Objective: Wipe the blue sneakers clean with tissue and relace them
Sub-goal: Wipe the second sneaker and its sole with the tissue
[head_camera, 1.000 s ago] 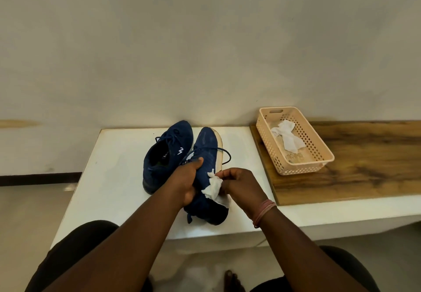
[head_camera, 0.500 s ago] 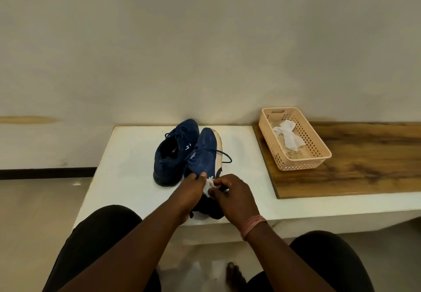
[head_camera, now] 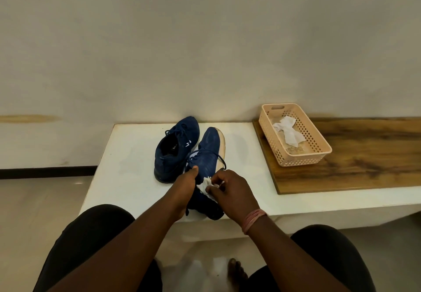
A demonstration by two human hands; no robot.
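Between the hands, the tissue (head_camera: 206,187), bunched smaller than a second ago, is pinched in the right hand (head_camera: 230,191) against the near sneaker (head_camera: 205,162) on the bench (head_camera: 127,173), which the left hand (head_camera: 183,189) grips, so wiping continues and relacing waits.

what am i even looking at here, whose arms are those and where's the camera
There is no machine here. The camera is worn on a person's head and looks forward and down, so the two arms are that person's own. On the white bench lie two blue sneakers. The left hand grips the nearer sneaker, tipped on its side, while the right hand pinches a crumpled white tissue against it. The other sneaker stands beside it with its laces in. To the right, a peach basket holding another used tissue sits on a wooden board.
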